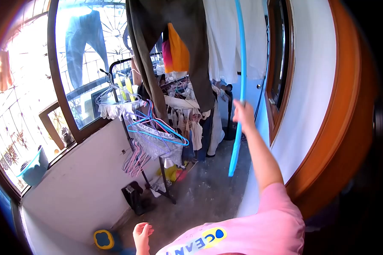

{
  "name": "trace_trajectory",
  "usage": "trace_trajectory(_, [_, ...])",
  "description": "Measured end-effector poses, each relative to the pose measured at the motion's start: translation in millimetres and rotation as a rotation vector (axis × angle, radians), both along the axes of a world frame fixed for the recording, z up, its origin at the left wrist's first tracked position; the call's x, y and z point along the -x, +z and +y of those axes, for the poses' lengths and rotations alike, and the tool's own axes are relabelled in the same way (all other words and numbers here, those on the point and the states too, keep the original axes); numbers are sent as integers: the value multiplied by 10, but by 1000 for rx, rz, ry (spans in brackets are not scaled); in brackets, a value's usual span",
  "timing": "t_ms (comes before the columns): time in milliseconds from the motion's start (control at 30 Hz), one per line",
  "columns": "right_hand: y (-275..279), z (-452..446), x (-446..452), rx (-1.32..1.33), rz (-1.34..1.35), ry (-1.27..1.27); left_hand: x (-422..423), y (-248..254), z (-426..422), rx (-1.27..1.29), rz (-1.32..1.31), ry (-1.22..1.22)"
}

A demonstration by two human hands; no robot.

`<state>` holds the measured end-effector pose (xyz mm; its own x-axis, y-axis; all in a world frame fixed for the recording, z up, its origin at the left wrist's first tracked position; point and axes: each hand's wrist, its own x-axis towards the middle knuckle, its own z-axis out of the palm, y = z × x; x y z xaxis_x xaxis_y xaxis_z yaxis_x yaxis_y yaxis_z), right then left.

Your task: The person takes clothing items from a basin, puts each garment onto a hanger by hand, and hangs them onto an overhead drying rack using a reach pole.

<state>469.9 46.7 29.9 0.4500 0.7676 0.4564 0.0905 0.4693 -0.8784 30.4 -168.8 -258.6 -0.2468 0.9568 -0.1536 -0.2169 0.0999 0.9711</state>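
Observation:
My right hand (242, 115) is closed around a long light-blue pole (244, 55), which runs upright from the top edge of the view down past my forearm. My left hand (143, 231) is low in the view, near the front of my pink shirt, with its fingers curled and nothing visible in them. Beyond the pole hang dark trousers (195, 46) and white clothes (225, 42). Blue and purple hangers (157, 127) hang on a black rack (125, 123) left of the trousers.
A barred window (93, 106) with jeans outside is on the left, above a blue basket (35, 168). Black boots (135, 199) stand by the rack's foot. A yellow-rimmed container (104, 239) sits at lower left. A wooden frame (327, 157) curves along the right.

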Motion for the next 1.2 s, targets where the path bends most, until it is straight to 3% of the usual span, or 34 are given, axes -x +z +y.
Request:
trace_trajectory(100, [-755,-198,231,31,-205,145,-56,120,-74,23,-70,2])
trace_trajectory(167, [-871,-279,329,64,-118,202,-9,185,-130,47,-65,0])
trace_trajectory(233, [-732,-338,449,-169,148,232,32,235,-185,72,-55,-11])
trace_trajectory(300, [-722,-469,677,-140,208,267,80,317,-209,53,-35,-5])
trace_trajectory(433, [-1505,-641,1663,266,-218,645,-13,678,-191,-172,-27,-14])
trace_trajectory(500, [-2054,-871,2320,261,-110,1047,-159,965,-209,-215,112,12])
trace_trajectory(567, [-2037,-1275,2774,223,-589,1187,-256,1111,-288,-360,459,97])
trace_trajectory(600, [-2554,-1396,3085,80,-403,1319,-223,1126,-296,-452,644,181])
trace_trajectory(633, [-2667,-1553,3236,166,-725,1493,-195,1051,-444,-303,414,222])
trace_trajectory(700, [-2648,-1865,3581,-21,-731,1575,52,800,-740,-245,167,488])
trace_trajectory(733, [-2750,-1884,3601,75,-759,1716,167,700,-972,-217,154,614])
trace_trajectory(833, [-2866,-1809,3422,396,-737,1710,480,372,-1664,-207,180,943])
trace_trajectory(867, [-2997,-1597,3547,649,-638,1762,704,301,-1841,-164,218,1104])
trace_trajectory(1000, [-3546,-1505,3363,886,-620,1572,812,-285,-2959,-75,318,1467])
trace_trajectory(1067, [-3707,-1521,3317,974,-595,1510,747,-512,-3372,-13,203,1877])
trace_trajectory(1200, [-3951,-1598,3576,1089,-490,1411,620,-1033,-4108,192,156,2360])
